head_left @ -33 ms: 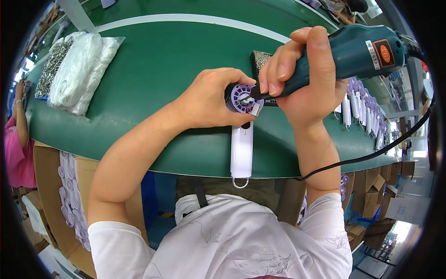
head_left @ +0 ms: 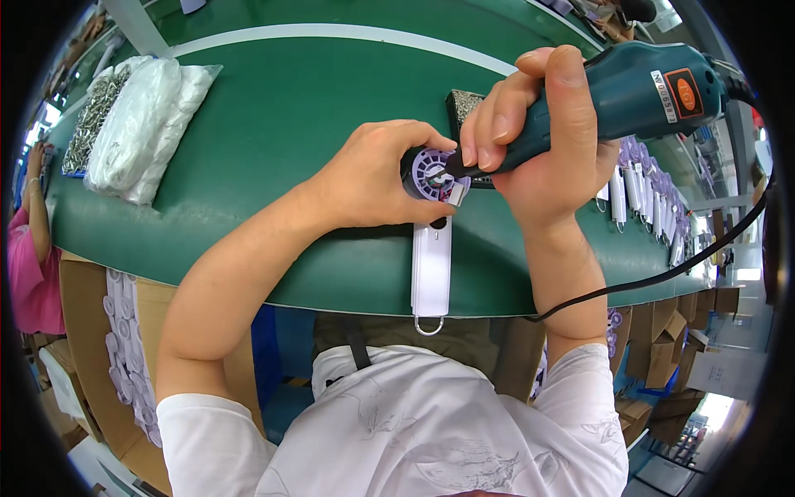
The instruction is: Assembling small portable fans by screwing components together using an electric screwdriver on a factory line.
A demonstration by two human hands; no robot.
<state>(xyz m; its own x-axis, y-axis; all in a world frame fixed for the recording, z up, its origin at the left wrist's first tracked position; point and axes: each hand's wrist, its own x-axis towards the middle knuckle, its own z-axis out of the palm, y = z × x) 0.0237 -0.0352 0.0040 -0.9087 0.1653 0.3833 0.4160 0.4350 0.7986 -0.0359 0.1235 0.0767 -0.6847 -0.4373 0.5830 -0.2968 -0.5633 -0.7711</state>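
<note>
My left hand [head_left: 368, 170] is wrapped around the head of what looks like a small handheld fan [head_left: 431, 265], with thumb and fingers on either side. Its round purple head has slots, and coloured wires show inside. The white handle points toward me, ending in a metal loop past the table's near edge. My right hand [head_left: 559, 141] is closed around a dark green electric screwdriver [head_left: 633, 91], held slanted. The screwdriver's bit reaches into the purple head; the screw, if any, is too small to make out.
A shallow tray of small metal parts [head_left: 466, 105] sits behind my hands on the green table [head_left: 281, 108]. Bagged parts [head_left: 137, 128] lie far left, several white-and-purple units [head_left: 646, 195] at right. A black cord [head_left: 687, 263] loops past my right forearm. An open carton [head_left: 83, 331] stands below left.
</note>
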